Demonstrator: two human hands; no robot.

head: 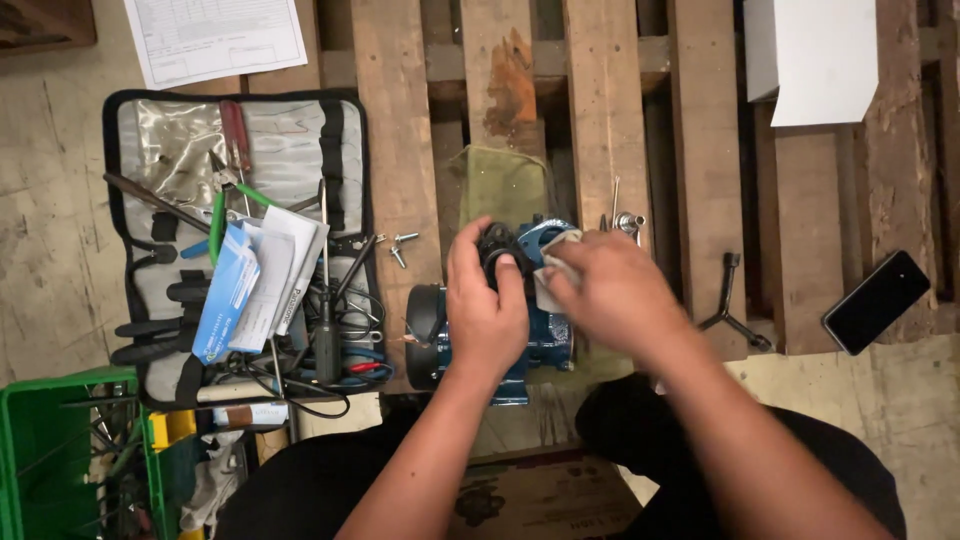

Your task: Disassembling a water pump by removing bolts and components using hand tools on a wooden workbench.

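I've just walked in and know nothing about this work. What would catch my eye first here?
First, the two bare hands at the centre: the left hand grips a black round part on a small blue metal motor, while the right hand presses a pale cloth against it. To the left lies an open grey tool roll crowded with screwdrivers and pliers. At the right edge of the wooden pallet rests a black smartphone.

tool roll (160, 130) left of pump (545, 340), phone (877, 301) right

A glossy blue painted metal pump body (545, 335) sits on a rough, worn wooden pallet (610, 120), beside a matt grey cloth tool roll (290, 135), a smooth white paper sheet (215, 38) and a glossy black phone (877, 301).
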